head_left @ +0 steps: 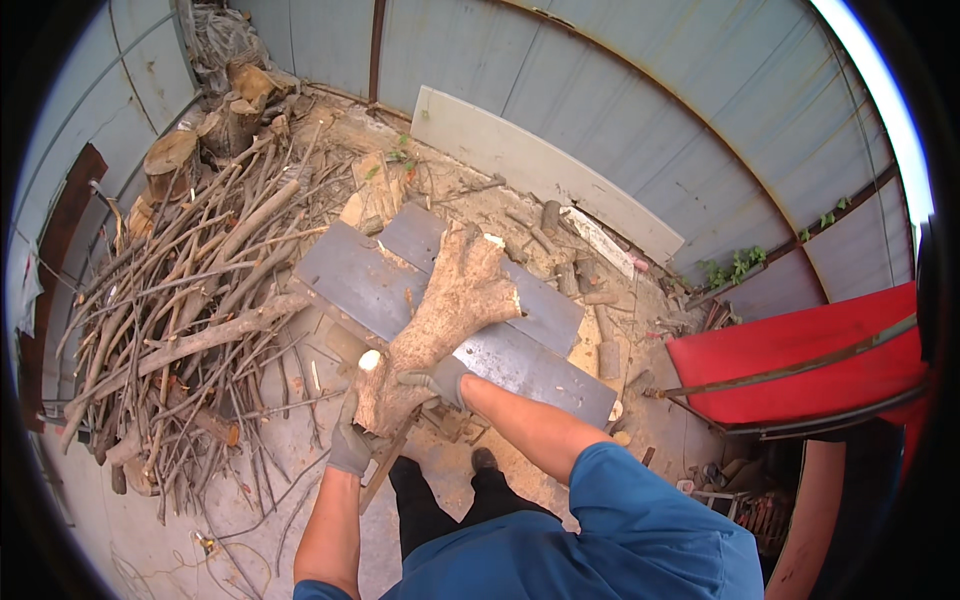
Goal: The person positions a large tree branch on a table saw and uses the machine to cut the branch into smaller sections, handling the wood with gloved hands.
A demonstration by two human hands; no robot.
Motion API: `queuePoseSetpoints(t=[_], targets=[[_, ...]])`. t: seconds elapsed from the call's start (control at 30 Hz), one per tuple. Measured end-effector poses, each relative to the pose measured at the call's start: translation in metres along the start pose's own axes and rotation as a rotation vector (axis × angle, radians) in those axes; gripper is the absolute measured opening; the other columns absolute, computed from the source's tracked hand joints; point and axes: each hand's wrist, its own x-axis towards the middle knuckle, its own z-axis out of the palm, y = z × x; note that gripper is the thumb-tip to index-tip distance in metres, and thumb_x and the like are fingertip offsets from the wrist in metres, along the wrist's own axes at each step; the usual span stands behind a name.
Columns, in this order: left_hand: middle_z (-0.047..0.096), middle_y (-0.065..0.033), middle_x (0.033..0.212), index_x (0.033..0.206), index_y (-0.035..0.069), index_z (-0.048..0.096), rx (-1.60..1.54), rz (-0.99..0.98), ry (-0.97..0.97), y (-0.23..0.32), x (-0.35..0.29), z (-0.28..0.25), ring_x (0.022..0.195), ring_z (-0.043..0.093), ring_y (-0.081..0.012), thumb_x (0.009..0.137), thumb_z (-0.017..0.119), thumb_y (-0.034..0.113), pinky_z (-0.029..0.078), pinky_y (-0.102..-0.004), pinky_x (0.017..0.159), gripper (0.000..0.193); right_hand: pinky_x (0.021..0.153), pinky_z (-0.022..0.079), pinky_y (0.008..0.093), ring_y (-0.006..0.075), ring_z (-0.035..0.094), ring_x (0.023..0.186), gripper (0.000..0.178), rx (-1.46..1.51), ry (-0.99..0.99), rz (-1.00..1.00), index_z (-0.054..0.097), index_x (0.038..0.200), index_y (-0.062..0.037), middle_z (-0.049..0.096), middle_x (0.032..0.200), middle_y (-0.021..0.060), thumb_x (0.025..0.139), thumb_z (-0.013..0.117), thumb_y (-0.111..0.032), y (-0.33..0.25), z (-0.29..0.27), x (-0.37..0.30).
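- Forked log point(440, 310): over the grey worktop point(540, 375), thick end beyond its near edge.
- Left hand point(350, 446), right hand point(441, 387): gloved, clasping that end's opposite sides.

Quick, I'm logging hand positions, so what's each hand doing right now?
Left hand: closed on the log, at the left of its near end.
Right hand: also holding the log, on its right side.
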Motion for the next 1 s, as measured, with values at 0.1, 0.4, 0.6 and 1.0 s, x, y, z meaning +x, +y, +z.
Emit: queuePoseSetpoints(t=[0.1,0.4,0.6,1.0], targets=[[0.06,-0.0123,0.149,0.154,0.011,0.05,0.019,0.03,0.024,-0.001,0.001,-0.003,0.131,0.063,-0.0302,0.106,0.056,0.052,0.058,-0.0474,0.104,0.064,0.101,0.054,0.0353,0.0293,0.064,0.128,0.092,0.051,0.012,-0.007,0.046,0.159,-0.0395,0.053,0.16,-0.0057,0.082,0.081,-0.004,-0.01,-0.01,0.0],[0.058,-0.013,0.151,0.155,0.01,0.049,0.006,0.026,0.012,-0.002,0.011,-0.031,0.134,0.06,-0.0303,0.108,0.052,0.052,0.055,-0.0474,0.109,0.063,0.103,0.056,0.0274,0.0206,0.064,0.126,0.092,0.967,-0.143,0.739,0.053,0.155,-0.0356,0.052,0.16,-0.0024,0.079,0.076,0.011,-0.051,-0.048,0.017],[0.058,-0.0132,0.152,0.156,0.01,0.048,-0.045,0.041,-0.015,-0.001,0.013,-0.02,0.134,0.06,-0.0302,0.108,0.052,0.052,0.055,-0.0476,0.11,0.064,0.106,0.053,0.033,0.029,0.062,0.131,0.098,0.816,-0.201,0.484,0.045,0.16,-0.0333,0.051,0.162,-0.0026,0.076,0.087,-0.007,-0.007,-0.007,0.021],[0.062,-0.0126,0.147,0.155,0.012,0.049,0.088,0.071,0.007,0.01,0.01,-0.015,0.126,0.067,-0.0308,0.104,0.056,0.058,0.064,-0.0471,0.095,0.069,0.073,0.067,0.0288,0.0179,0.072,0.108,0.051,0.977,0.078,0.444,0.075,0.132,-0.0165,0.067,0.142,0.0075,0.091,0.08,-0.047,-0.036,-0.029,0.018]])
